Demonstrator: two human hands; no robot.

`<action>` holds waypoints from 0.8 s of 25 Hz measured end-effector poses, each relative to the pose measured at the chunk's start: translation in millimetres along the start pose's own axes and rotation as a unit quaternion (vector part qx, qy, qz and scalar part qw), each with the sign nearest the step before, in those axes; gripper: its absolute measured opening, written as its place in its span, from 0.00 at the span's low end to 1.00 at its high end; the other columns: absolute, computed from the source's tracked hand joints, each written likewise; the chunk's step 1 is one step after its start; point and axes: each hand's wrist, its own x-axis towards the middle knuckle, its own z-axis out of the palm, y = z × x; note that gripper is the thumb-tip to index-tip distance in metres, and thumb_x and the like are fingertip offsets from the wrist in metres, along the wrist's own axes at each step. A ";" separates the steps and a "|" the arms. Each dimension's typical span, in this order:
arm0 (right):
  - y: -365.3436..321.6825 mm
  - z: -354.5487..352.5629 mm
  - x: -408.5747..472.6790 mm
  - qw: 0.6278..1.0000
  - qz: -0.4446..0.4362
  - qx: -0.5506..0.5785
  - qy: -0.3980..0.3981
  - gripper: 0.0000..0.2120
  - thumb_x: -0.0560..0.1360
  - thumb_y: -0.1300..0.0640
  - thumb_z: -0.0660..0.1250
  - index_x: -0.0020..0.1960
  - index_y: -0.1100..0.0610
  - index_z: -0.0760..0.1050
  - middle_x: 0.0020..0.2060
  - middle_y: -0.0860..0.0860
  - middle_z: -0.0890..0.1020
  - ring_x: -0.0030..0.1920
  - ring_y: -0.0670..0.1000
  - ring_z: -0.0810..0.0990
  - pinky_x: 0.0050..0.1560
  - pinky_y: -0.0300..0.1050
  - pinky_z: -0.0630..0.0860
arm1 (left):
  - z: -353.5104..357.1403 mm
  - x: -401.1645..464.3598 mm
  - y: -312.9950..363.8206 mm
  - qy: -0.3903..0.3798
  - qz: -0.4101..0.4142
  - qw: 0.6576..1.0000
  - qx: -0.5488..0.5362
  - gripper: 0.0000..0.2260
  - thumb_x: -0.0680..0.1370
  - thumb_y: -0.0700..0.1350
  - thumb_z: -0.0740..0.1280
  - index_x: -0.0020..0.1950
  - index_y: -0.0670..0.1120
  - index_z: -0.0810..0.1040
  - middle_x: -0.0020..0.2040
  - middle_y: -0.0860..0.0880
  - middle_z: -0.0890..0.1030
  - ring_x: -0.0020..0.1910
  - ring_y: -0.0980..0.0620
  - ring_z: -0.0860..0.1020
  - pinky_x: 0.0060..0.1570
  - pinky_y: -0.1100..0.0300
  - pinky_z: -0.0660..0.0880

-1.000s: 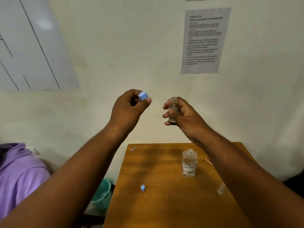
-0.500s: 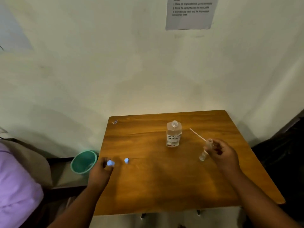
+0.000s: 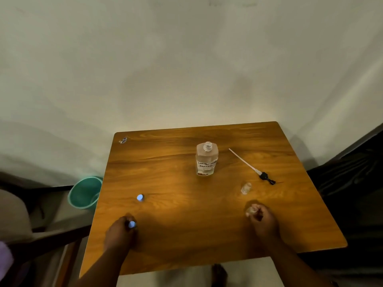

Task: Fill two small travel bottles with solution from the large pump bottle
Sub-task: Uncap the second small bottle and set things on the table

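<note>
The large clear bottle [image 3: 206,159] stands uncapped at the table's middle back, with a handwritten label. Its pump head with the long white tube [image 3: 251,167] lies to its right. One small travel bottle [image 3: 246,188] stands open on the table. My right hand [image 3: 261,219] grips the second small bottle [image 3: 249,211] low over the table, in front of the first. My left hand [image 3: 122,230] pinches a blue cap [image 3: 131,224] at the table's front left. A second blue cap [image 3: 140,197] lies loose beyond it.
The wooden table [image 3: 186,235] stands against a pale wall. A green bucket [image 3: 85,192] sits on the floor left of it. A small wrapper scrap [image 3: 123,140] lies at the back left corner. Dark furniture stands to the right.
Both hands came down from chest height to the table; the view tilted down. The left hand still holds the blue cap and the right hand the small bottle, both now nearer the front edge.
</note>
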 end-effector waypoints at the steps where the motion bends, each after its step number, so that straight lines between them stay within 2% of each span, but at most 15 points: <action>1: -0.3 3.1 1.0 1.000 0.001 0.002 0.000 0.19 0.72 0.60 0.76 0.61 0.60 0.78 0.55 0.58 0.81 0.56 0.59 0.79 0.52 0.49 0.75 | 1.4 3.3 -0.2 -0.001 -0.003 1.000 0.004 0.07 0.75 0.43 0.73 0.43 0.53 0.77 0.39 0.52 0.82 0.40 0.49 0.81 0.44 0.50 0.79; 3: 0.8 4.8 3.6 1.000 0.008 0.010 -0.011 0.20 0.72 0.59 0.76 0.62 0.60 0.77 0.56 0.58 0.81 0.57 0.60 0.80 0.53 0.51 0.77 | 2.5 7.9 0.7 -0.017 -0.004 1.000 0.013 0.08 0.74 0.44 0.75 0.44 0.54 0.77 0.41 0.51 0.82 0.44 0.46 0.82 0.50 0.47 0.79; 5: 2.3 2.6 3.4 0.999 0.004 0.022 -0.035 0.24 0.71 0.62 0.76 0.65 0.59 0.74 0.59 0.57 0.80 0.59 0.60 0.79 0.54 0.51 0.77 | 1.2 6.9 2.5 -0.026 -0.007 1.000 0.015 0.12 0.71 0.46 0.78 0.49 0.52 0.77 0.46 0.49 0.82 0.51 0.42 0.81 0.55 0.44 0.78; 8: 3.9 -2.8 -5.1 0.994 0.012 0.089 -0.060 0.40 0.64 0.64 0.81 0.72 0.57 0.67 0.63 0.55 0.74 0.59 0.56 0.77 0.52 0.54 0.80 | -0.4 -0.1 -1.2 0.033 -0.046 0.998 0.019 0.34 0.67 0.56 0.81 0.67 0.47 0.72 0.62 0.41 0.76 0.64 0.36 0.74 0.61 0.42 0.72; 9: 3.7 -5.4 -9.5 0.995 0.009 0.093 -0.044 0.43 0.63 0.61 0.82 0.73 0.57 0.65 0.62 0.54 0.73 0.58 0.55 0.76 0.51 0.54 0.81 | -2.1 -2.5 -0.1 0.069 -0.056 0.996 0.019 0.37 0.67 0.59 0.80 0.69 0.46 0.70 0.65 0.38 0.73 0.66 0.35 0.71 0.62 0.39 0.70; 11: 0.2 -11.7 -19.4 0.997 -0.022 0.074 0.020 0.40 0.65 0.47 0.80 0.71 0.58 0.67 0.60 0.56 0.73 0.55 0.56 0.77 0.46 0.53 0.81 | -8.7 -4.5 11.1 0.111 -0.036 0.993 0.031 0.35 0.68 0.62 0.78 0.68 0.47 0.69 0.67 0.37 0.71 0.66 0.33 0.71 0.63 0.36 0.70; 13: -0.4 -20.1 -24.0 0.993 -0.056 0.026 0.105 0.41 0.66 0.29 0.67 0.66 0.58 0.70 0.58 0.59 0.75 0.51 0.58 0.78 0.43 0.57 0.81 | -10.9 -2.7 36.6 0.106 0.021 0.993 0.037 0.30 0.72 0.60 0.76 0.66 0.47 0.71 0.66 0.38 0.71 0.64 0.34 0.72 0.61 0.38 0.71; 14: -1.7 -24.4 -25.2 0.989 -0.054 0.023 0.132 0.42 0.66 0.27 0.62 0.65 0.59 0.71 0.57 0.60 0.75 0.51 0.59 0.78 0.44 0.59 0.80 | -10.3 -0.8 54.2 0.097 0.052 0.993 0.040 0.27 0.74 0.58 0.75 0.66 0.46 0.73 0.65 0.39 0.72 0.63 0.36 0.72 0.61 0.40 0.71; 17: -25.3 -35.7 -25.2 0.979 -0.054 0.062 0.184 0.36 0.67 0.33 0.62 0.63 0.60 0.73 0.58 0.61 0.75 0.52 0.61 0.77 0.48 0.59 0.79 | 0.3 3.5 117.1 0.065 0.179 0.982 0.007 0.18 0.76 0.52 0.74 0.63 0.47 0.77 0.59 0.44 0.76 0.58 0.42 0.76 0.55 0.50 0.72; 18: -32.7 -38.4 -24.2 0.977 -0.054 0.077 0.192 0.34 0.67 0.35 0.63 0.62 0.60 0.74 0.58 0.61 0.75 0.51 0.60 0.77 0.48 0.57 0.78 | 5.7 3.8 139.5 0.042 0.211 0.976 -0.020 0.18 0.76 0.49 0.75 0.63 0.47 0.77 0.58 0.46 0.77 0.57 0.44 0.77 0.53 0.53 0.73; 20: -47.1 -43.7 -23.4 0.974 -0.071 0.096 0.193 0.31 0.68 0.38 0.63 0.61 0.59 0.75 0.56 0.59 0.76 0.50 0.57 0.77 0.46 0.55 0.78 | 18.6 7.8 184.2 -0.013 0.229 0.971 -0.070 0.25 0.75 0.45 0.76 0.69 0.48 0.73 0.60 0.48 0.76 0.55 0.48 0.78 0.51 0.57 0.75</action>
